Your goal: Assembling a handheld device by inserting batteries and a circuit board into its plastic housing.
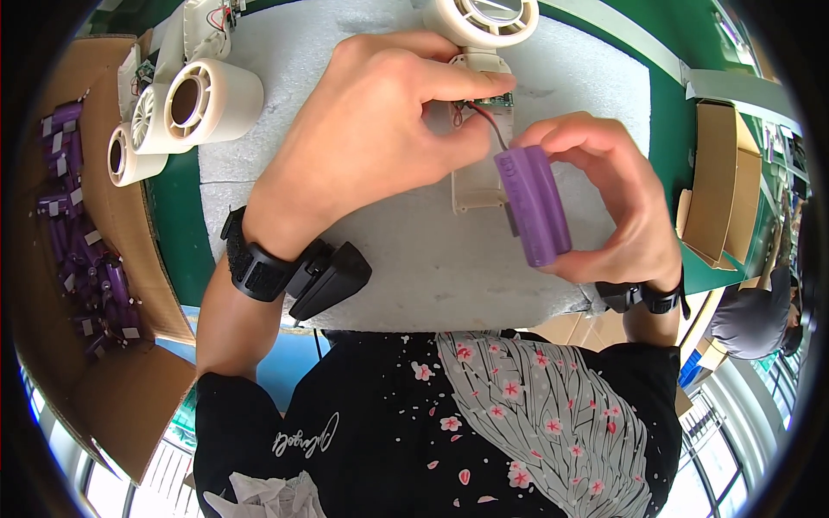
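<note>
My right hand (617, 194) is closed around a purple battery pack (534, 207) made of cylindrical cells side by side, gripped between thumb and fingers and tilted. Thin red and dark wires (494, 123) lead from the pack's top to a small green circuit board (499, 99). That board sits in a cream-white plastic housing (479, 198), which has a round ribbed head (484, 22) at its far end. My left hand (389, 112) grips the housing around the board, index finger over the board and thumb beside the wires. Its other fingertips are hidden behind the housing.
A grey foam mat (397, 285) lies on the green table (181, 203). At the left stand several cream-white round-headed housings (216, 99), beside a cardboard box (129, 397) holding many purple battery packs (73, 224). Another cardboard box (721, 186) is at the right; a person (756, 319) is beyond it.
</note>
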Demonstrator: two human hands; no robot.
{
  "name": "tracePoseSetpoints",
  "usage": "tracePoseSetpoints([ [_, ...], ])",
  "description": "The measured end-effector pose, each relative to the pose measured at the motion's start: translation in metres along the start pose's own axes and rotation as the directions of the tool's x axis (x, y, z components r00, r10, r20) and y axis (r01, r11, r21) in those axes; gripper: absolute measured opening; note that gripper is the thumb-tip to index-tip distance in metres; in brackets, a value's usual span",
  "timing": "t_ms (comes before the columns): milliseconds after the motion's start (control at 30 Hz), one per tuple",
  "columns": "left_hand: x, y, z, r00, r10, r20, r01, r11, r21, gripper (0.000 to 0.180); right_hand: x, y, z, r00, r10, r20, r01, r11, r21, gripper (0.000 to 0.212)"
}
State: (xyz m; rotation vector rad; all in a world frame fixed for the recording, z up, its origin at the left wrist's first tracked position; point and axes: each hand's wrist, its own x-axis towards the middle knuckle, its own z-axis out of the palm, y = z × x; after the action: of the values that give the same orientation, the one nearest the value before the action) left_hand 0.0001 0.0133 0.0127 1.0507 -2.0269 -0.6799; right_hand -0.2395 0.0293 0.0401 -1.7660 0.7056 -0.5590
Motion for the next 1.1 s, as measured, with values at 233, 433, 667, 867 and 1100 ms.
tracePoseSetpoints([
  [233,0.001,-0.001,-0.006,0.996,0.0,0.089,0.0,1.0,0.001,0.032,0.012,0.002,0.017,0.985,-0.139,-0.102,0.104,0.952,-0.289,0.071],
  [433,0.003,-0.002,-0.015,0.989,0.038,0.142,-0.037,0.999,-0.011,0.032,0.017,0.002,0.025,0.979,-0.182,-0.087,0.119,0.87,-0.478,0.068],
  [667,0.002,0.0,-0.015,0.975,0.039,0.217,-0.04,0.999,0.003,0.036,0.012,0.0,0.03,0.976,-0.192,-0.098,0.11,0.834,-0.54,0.069],
  [867,0.003,-0.006,-0.015,0.974,0.088,0.207,-0.089,0.996,-0.004,0.04,0.01,0.001,0.035,0.968,-0.216,-0.129,0.116,0.837,-0.535,0.067],
  [1100,0.001,-0.006,-0.017,0.971,0.063,0.229,-0.061,0.998,-0.012,0.045,0.009,0.003,0.033,0.969,-0.208,-0.135,0.108,0.843,-0.528,0.062],
])
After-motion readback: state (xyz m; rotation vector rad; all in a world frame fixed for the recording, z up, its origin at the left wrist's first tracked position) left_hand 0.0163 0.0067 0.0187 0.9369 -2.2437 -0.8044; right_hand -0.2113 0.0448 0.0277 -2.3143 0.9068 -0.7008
